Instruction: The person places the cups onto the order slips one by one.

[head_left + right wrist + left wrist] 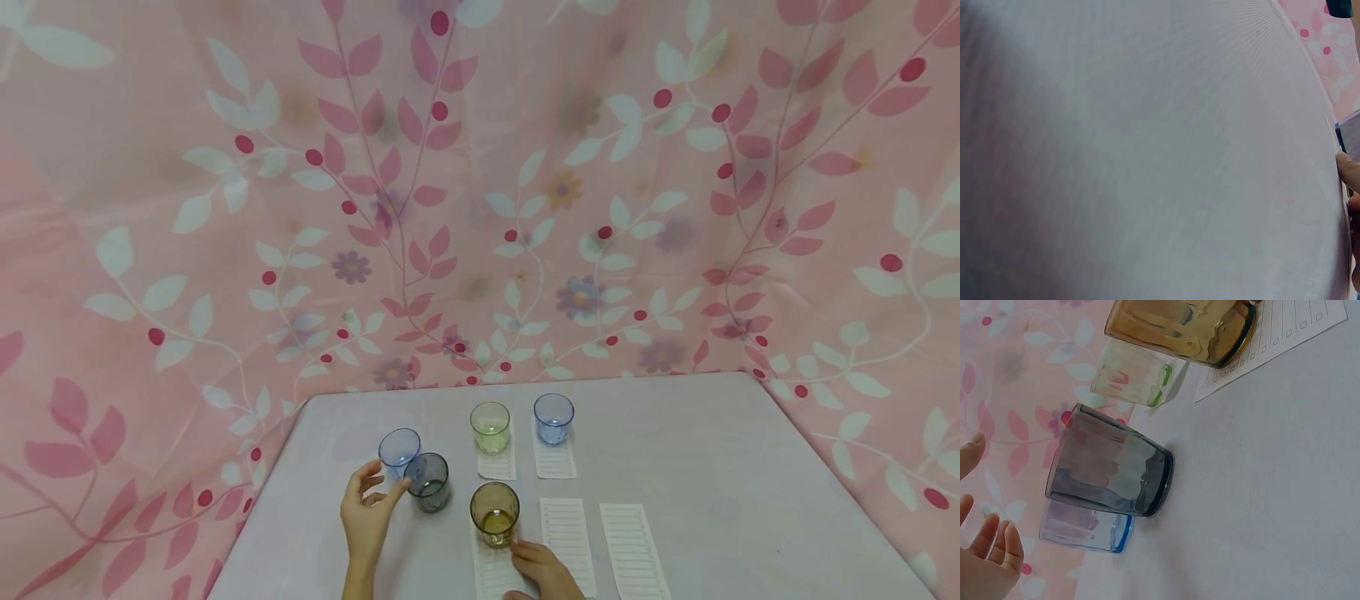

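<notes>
My left hand [365, 517] is raised, thumb spread from its fingers, beside a dark grey glass [431, 492] and a blue glass [397, 450]. In the left wrist view, a gap separates this hand [988, 556] from the grey glass [1110, 462], which stands in front of the blue one [1088, 528]. An amber glass [495, 508] stands on a printed paper strip [495, 575]. At its lower right side, the fingertips of my right hand [546, 568] touch or nearly touch it. Only part of the right hand [1349, 175] appears at the right wrist view's edge.
Farther back, a green glass [491, 433] and another blue glass [553, 423] stand on paper strips. Two more strips [567, 542] [634, 550] lie right of the amber glass. A pink floral cloth [480, 208] hangs behind the white table [712, 467].
</notes>
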Demonstrator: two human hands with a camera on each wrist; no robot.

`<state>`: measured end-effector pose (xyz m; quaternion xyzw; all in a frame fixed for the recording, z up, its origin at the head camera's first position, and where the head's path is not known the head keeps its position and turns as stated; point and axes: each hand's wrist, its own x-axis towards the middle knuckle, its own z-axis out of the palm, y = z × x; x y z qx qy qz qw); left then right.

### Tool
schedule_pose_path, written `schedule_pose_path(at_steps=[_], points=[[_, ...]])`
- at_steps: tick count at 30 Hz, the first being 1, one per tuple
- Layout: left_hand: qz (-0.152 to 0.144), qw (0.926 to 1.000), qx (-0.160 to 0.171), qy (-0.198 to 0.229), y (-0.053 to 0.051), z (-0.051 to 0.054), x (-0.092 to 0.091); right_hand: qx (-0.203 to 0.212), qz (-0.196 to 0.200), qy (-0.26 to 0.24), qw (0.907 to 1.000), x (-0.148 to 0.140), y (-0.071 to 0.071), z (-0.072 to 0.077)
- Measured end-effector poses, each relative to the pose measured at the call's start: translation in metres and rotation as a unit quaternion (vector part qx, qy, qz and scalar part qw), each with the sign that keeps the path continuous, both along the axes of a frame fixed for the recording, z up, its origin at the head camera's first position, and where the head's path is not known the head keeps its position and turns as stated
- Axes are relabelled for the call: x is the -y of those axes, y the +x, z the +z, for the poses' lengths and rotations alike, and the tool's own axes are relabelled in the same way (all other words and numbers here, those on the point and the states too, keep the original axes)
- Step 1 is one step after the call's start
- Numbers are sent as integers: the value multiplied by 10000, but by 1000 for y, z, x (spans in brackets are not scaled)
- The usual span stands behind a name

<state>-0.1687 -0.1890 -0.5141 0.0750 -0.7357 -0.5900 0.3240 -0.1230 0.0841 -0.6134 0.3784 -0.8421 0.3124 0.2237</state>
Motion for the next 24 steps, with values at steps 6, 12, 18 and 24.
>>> schedule_pose_path(at_steps=[6, 12, 18, 24], points=[[-79, 9981, 612, -54, -5, -3, 6, 110, -14, 20, 9999, 0, 0, 1], [-572, 9932, 1011, -22, -10, -8, 10, 3, 29, -32, 10000, 0, 0, -1], [-807, 9914, 1027, 44, -14, -14, 11, -49, 18, -95, 9999, 0, 0, -4], [-418, 9942, 985, 136, -20, -18, 12, -94, 5, -97, 9999, 0, -1, -3]])
